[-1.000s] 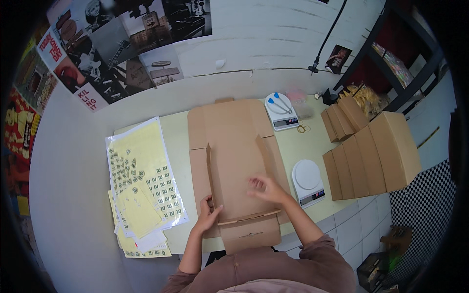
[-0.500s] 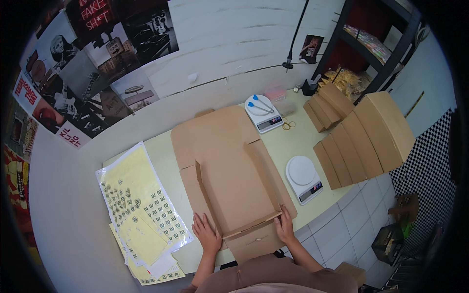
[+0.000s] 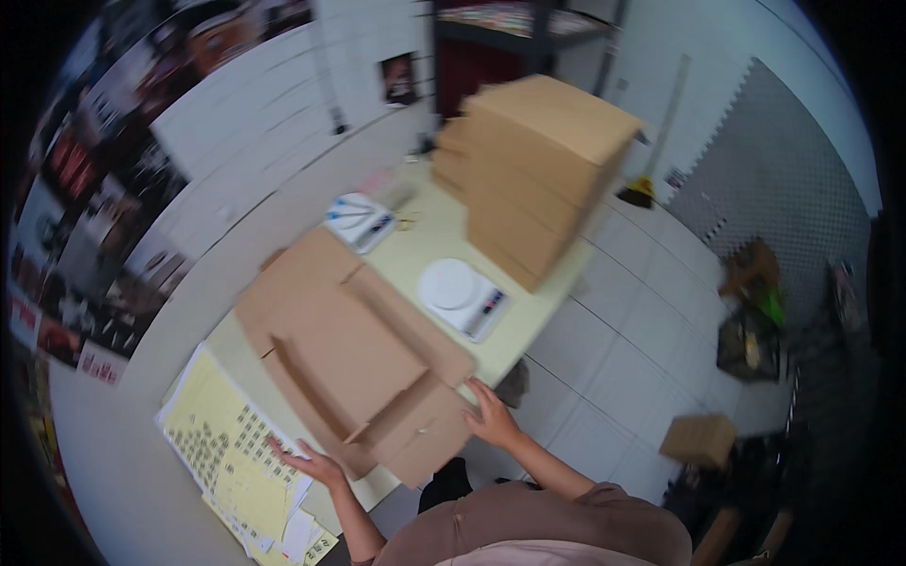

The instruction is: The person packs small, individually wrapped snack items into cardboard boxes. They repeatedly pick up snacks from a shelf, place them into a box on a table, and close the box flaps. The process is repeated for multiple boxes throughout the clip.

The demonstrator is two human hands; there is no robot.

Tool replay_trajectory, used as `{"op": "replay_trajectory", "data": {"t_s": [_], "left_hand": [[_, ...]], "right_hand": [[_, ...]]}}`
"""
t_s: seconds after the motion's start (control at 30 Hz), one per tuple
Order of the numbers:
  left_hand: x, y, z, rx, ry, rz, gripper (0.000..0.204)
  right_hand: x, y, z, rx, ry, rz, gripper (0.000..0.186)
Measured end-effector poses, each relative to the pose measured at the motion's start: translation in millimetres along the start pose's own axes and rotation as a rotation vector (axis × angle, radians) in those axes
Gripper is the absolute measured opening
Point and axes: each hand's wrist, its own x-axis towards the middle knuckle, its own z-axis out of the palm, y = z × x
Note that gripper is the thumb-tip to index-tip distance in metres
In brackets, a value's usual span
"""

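Note:
A partly folded brown cardboard box [image 3: 349, 349] lies on the table, its long side walls partly raised and its near flap spread flat toward me. My left hand [image 3: 310, 462], open with fingers apart, hovers beside the box's left side, near the edge of a yellow sticker sheet [image 3: 222, 424]. At the near right corner of the cardboard is my right hand [image 3: 493, 417]. Its fingers are extended and apart; the blur hides whether they touch the edge. Neither hand shows a grip on anything.
Two white kitchen scales [image 3: 461, 294] stand right of the box; blue-tipped tongs [image 3: 354, 215] lie on the farther one. Stacked brown cartons [image 3: 543, 179] rise at the table's right end. On the tiled floor sit a small carton [image 3: 698, 440] and a dark crate [image 3: 750, 347].
My view has swung to the right. My left hand has come off the box's near left corner and moved outward. My right hand's fingers have loosened from the folded corner.

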Motion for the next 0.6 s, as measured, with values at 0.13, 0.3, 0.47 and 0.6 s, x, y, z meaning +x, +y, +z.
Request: {"op": "replay_trajectory", "data": {"t_s": [0.13,0.3,0.47,0.6], "left_hand": [[-34,100,17,-0.11,-0.081,0.304,0.051],[-165,206,66,-0.482,-0.509,0.556,0.055],[-355,319,47,-0.823,-1.239,0.509,0.059],[-487,385,-15,-1.062,-1.759,0.634,0.063]], "right_hand": [[-108,32,-61,0.005,0.029,0.13,0.043],[-260,71,-138,-0.092,0.201,0.452,0.03],[-400,73,-211,-0.174,0.581,0.751,0.03],[-503,56,-240,-0.204,0.901,1.003,0.031]]}}
